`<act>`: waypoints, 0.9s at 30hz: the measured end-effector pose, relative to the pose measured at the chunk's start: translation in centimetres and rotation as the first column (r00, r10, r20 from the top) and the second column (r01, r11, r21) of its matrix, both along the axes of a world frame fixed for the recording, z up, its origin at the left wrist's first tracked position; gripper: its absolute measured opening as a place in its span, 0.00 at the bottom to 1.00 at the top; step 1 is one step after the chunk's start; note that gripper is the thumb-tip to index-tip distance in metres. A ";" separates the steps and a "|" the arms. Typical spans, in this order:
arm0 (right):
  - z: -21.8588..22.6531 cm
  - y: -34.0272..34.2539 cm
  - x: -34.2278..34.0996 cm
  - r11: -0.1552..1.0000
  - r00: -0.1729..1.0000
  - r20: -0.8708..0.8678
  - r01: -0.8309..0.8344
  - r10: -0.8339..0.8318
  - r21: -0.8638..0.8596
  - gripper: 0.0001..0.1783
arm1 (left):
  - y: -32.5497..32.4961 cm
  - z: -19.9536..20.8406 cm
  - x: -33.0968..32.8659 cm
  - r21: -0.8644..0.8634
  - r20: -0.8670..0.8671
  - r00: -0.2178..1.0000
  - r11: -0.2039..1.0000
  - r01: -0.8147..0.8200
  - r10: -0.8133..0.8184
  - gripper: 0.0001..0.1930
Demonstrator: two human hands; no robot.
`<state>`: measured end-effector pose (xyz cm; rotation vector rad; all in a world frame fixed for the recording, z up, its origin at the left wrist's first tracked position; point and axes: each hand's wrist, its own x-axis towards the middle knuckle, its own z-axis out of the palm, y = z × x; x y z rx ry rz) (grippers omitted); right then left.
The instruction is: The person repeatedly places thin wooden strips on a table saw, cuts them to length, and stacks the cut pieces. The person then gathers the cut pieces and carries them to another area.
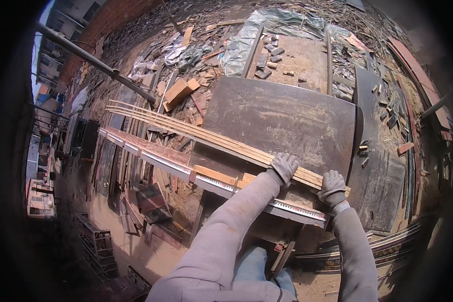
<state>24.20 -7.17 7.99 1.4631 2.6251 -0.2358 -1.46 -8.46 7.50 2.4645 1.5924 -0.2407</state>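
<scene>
Extending leftward, wooden strips [211, 138] lie clasped under left grip [284, 168] and right grip [332, 187].

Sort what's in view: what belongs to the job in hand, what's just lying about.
Part of the job:
long boards, held by left hand and right hand
ruler strip at the near edge
dark worktop, probably

Apparently lying about:
light wooden block
small offcuts
plastic sheeting

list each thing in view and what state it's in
Strips: held together, left ends slightly spread
Left hand: gloved, gripping the strips
Right hand: gloved, gripping the strips near their right end
Ruler: lying marked side up
Dark panel: flat, scuffed
Tarp: crumpled
</scene>
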 end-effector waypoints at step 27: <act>31.8 -52.7 42.5 0.902 0.988 0.151 -0.043 -0.025 0.429 0.41 | -40.5 8.5 20.9 -0.610 -0.467 -0.884 0.717 0.337 0.018 0.47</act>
